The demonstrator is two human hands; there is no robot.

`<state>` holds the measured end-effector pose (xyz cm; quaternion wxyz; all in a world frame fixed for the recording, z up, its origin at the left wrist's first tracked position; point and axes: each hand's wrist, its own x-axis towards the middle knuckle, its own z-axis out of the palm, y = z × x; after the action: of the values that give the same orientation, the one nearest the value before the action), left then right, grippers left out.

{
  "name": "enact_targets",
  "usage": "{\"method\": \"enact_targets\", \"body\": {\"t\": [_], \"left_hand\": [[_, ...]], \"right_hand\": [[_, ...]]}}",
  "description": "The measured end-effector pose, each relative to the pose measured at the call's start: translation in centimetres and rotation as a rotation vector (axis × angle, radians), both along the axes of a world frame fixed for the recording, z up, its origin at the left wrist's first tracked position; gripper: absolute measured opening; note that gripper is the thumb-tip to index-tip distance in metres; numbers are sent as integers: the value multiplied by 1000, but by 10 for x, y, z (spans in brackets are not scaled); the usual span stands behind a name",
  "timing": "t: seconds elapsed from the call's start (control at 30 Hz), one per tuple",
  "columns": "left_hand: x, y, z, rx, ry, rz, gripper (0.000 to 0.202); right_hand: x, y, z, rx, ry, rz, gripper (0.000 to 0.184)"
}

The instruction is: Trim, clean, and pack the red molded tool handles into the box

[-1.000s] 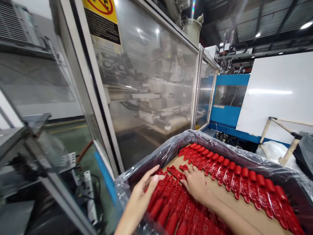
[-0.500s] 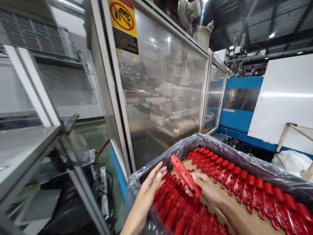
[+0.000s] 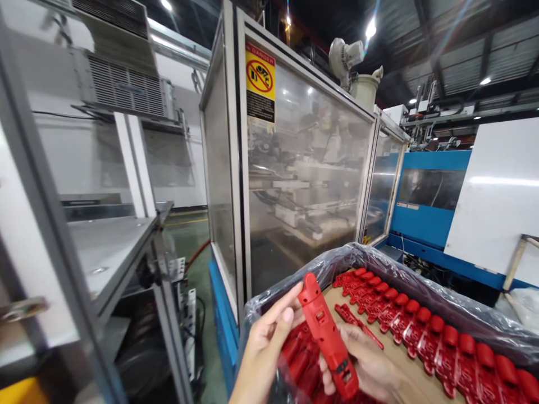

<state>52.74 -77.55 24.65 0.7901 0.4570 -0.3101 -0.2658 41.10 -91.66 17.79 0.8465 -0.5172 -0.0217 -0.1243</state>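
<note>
My right hand [image 3: 366,350] grips a long red plastic housing [image 3: 328,336] by its lower half, thumb on one side and fingers curled round the other. The housing is tilted, with small slots and holes in its face and a dark spot near its lower end. Close to its upper end is my left hand [image 3: 269,336], fingers stretched out and thumb apart; its fingertips reach the housing's edge, and whether they press on it I cannot tell. Below both hands, more red plastic parts [image 3: 295,350] lie packed together, partly hidden. A single red part [image 3: 357,324] lies on brown cardboard [image 3: 389,350].
The box is lined with clear plastic film [image 3: 421,286]; along its far side runs a row of red parts [image 3: 421,322]. Behind stands a framed machine enclosure [image 3: 303,219] with a danger sign [image 3: 260,84]. At left is a metal workbench [image 3: 113,247].
The view has swung left. The housing is nearer and shows more of its slotted face. My left hand has come closer to its upper end. The single part on the cardboard shows more clearly.
</note>
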Motion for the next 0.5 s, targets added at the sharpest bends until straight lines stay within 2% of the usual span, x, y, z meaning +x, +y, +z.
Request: {"method": "enact_targets", "body": {"t": [0.33, 0.5], "left_hand": [[4, 8, -9, -37, -87, 29, 51], [1, 9, -9, -38, -148, 33, 48]], "right_hand": [[-1, 11, 1, -35, -72, -36, 49], [-2, 9, 5, 25, -62, 50, 46]]}}
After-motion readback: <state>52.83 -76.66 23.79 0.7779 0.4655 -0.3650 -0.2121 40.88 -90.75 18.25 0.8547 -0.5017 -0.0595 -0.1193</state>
